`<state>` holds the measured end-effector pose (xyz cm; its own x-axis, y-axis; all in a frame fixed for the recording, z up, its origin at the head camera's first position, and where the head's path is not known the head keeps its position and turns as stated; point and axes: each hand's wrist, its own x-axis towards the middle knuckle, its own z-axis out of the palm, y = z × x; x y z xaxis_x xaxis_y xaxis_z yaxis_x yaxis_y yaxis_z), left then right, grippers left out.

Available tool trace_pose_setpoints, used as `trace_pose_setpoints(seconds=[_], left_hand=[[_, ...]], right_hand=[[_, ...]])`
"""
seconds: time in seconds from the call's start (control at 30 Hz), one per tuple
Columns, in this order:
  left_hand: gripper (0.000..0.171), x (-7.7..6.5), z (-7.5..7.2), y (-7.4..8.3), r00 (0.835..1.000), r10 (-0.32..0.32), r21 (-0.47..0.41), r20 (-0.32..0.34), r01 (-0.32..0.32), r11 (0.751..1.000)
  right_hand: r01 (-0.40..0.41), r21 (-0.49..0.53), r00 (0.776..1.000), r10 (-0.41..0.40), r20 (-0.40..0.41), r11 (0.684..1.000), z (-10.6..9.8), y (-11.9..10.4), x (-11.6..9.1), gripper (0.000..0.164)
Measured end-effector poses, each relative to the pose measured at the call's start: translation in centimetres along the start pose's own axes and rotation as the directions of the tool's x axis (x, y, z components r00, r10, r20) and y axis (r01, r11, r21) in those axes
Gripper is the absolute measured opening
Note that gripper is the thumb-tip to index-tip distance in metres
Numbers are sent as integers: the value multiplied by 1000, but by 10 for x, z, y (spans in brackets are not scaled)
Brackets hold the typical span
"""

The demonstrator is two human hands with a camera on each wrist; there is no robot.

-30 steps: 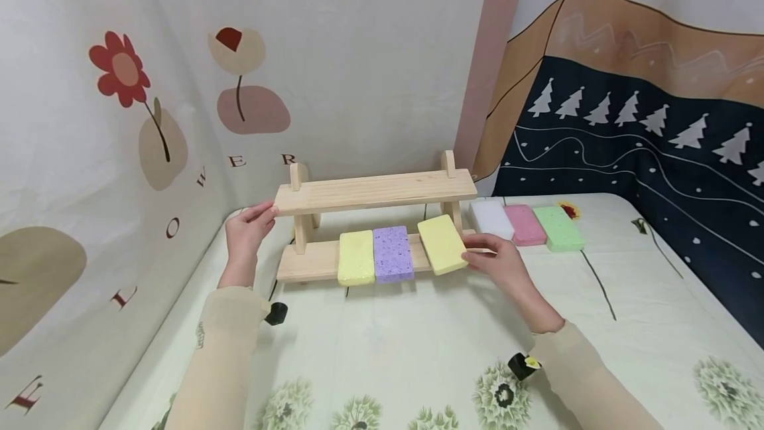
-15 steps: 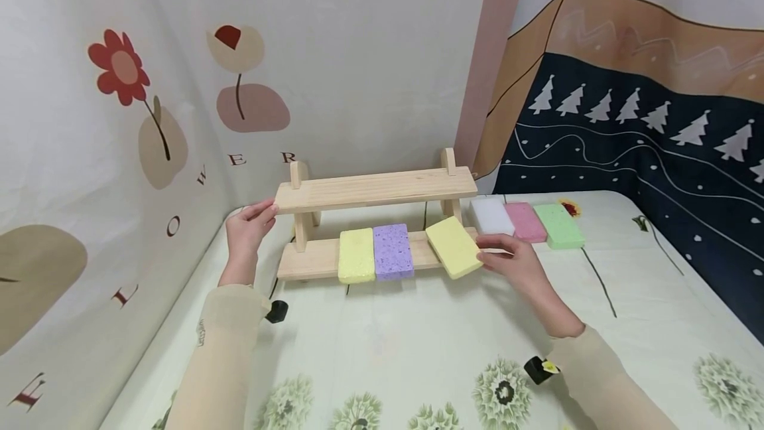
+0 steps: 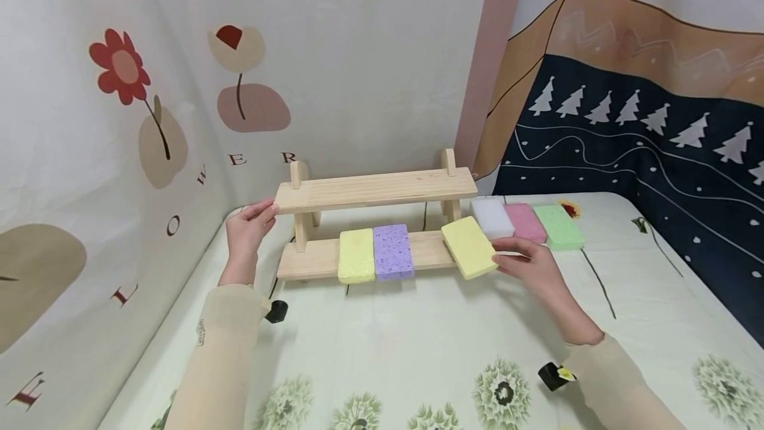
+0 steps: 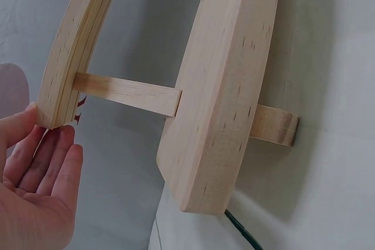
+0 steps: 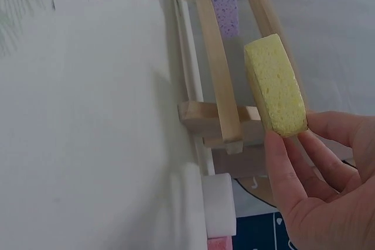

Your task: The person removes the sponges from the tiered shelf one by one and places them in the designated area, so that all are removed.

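Note:
My right hand (image 3: 531,264) pinches a yellow sponge (image 3: 469,248) by its right end, between thumb and fingers. The sponge is tilted and overlaps the right end of the lower shelf in the head view; the right wrist view has it raised off the wood. On the left, my left hand (image 3: 246,237) holds the left end of the upper board of a two-tier wooden rack (image 3: 376,190), thumb on one face and fingertips on the other (image 4: 58,130). Another yellow sponge (image 3: 356,256) and a purple sponge (image 3: 393,252) lie side by side on the lower board.
White (image 3: 492,219), pink (image 3: 526,223) and green (image 3: 558,227) sponges lie in a row on the cloth right of the rack. A printed curtain (image 3: 370,58) hangs behind. Flowers are printed on the tablecloth (image 3: 382,344).
My right hand has moved right, carrying the yellow sponge away from the purple one toward the right end of the lower shelf. The sponge has tilted further. My left hand stays put.

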<state>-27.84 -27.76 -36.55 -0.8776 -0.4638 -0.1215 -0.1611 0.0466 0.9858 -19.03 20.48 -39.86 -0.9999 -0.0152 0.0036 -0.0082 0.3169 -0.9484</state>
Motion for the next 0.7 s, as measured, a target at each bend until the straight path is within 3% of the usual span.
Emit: trace_pose_setpoints(seconds=[0.7], left_hand=[[41, -1, -1, -3, 1000, 28, 10, -9, -27, 1000]], right_hand=[[5, 43, 998, -2, -63, 999, -24, 13, -11, 50]])
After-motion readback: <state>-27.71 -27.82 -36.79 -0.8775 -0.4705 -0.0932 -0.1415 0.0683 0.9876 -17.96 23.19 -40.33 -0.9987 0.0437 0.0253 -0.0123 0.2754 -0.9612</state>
